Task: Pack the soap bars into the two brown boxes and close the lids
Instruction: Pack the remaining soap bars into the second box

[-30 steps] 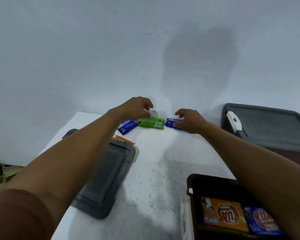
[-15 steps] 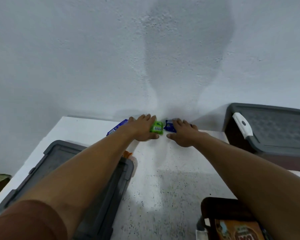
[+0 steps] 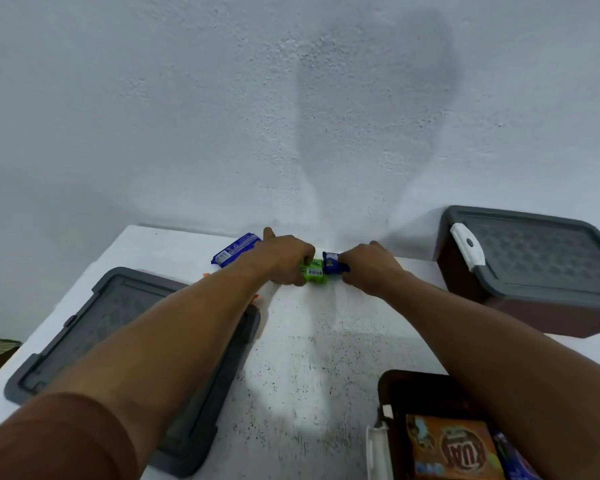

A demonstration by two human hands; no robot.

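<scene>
Though hands lay flat before | left hand grips green bar | right hand, seemingly, blue bar

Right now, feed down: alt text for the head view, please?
At the far edge of the white table, the left hand grips a green wrapped soap bar and the right hand a dark blue wrapped soap bar. A closed grey-lidded brown box stands right; an open brown box with orange-wrapped soap sits near.
</scene>
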